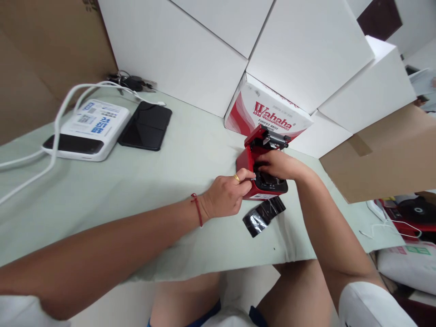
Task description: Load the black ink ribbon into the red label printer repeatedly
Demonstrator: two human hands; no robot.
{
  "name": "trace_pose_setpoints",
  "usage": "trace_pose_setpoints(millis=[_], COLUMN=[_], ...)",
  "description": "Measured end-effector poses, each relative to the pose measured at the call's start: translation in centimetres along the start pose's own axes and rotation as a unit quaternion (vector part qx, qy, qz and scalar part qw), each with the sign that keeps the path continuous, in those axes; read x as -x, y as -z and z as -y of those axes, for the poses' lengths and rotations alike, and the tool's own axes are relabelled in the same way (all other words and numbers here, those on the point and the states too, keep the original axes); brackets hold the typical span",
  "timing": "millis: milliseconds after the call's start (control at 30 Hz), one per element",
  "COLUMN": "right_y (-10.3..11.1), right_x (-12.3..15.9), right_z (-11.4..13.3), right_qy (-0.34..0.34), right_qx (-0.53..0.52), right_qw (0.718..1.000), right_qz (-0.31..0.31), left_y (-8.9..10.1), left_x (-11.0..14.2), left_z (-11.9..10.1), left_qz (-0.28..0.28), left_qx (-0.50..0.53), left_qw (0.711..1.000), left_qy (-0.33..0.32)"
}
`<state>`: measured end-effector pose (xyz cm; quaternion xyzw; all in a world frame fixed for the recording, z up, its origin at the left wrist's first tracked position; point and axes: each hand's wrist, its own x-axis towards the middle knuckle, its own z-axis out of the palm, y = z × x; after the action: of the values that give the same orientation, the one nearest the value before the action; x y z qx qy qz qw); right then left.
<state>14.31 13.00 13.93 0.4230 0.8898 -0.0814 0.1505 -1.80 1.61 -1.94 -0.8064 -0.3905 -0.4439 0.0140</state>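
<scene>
A small red label printer (242, 162) stands on the cloth-covered table with its lid (260, 134) raised. My left hand (226, 196) is closed at the printer's near left edge, thumb and index finger pinching the rim. My right hand (281, 164) reaches down into the open compartment with bent fingers; the fingertips and whatever they grip are hidden inside the dark interior. From the printer's front, a strip of glossy black labels (264, 215) lies across the cloth.
Behind the printer leans a red and white Wahaha carton (269, 111) against stacked white boxes (190, 59). At left lie a black phone (146, 126), a white device with a cable (91, 125) and keys (132, 82). A brown cardboard box (384, 156) stands right.
</scene>
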Motion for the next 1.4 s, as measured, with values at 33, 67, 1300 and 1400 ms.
trace_pose_setpoints(millis=[33, 67, 1300, 1400], right_y=[0.4, 0.7, -7.8, -8.5], right_x=[0.7, 1.4, 6.7, 6.6], right_z=[0.0, 0.0, -1.3, -0.9], right_qy=[0.001, 0.003, 0.068, 0.053], right_qx=[-0.026, -0.061, -0.179, -0.181], right_qw=[0.999, 0.994, 0.904, 0.896], right_qz=[-0.037, -0.092, -0.382, -0.401], left_y=[0.0, 0.0, -0.8, -0.7], left_x=[0.0, 0.0, 0.0, 0.0], left_z=[0.0, 0.0, -1.6, -1.7], left_qz=[0.001, -0.001, -0.12, -0.125], left_qx=[-0.001, -0.002, -0.059, -0.051], left_qw=[1.0, 1.0, 0.991, 0.99], left_qy=[0.0, -0.002, -0.031, -0.04])
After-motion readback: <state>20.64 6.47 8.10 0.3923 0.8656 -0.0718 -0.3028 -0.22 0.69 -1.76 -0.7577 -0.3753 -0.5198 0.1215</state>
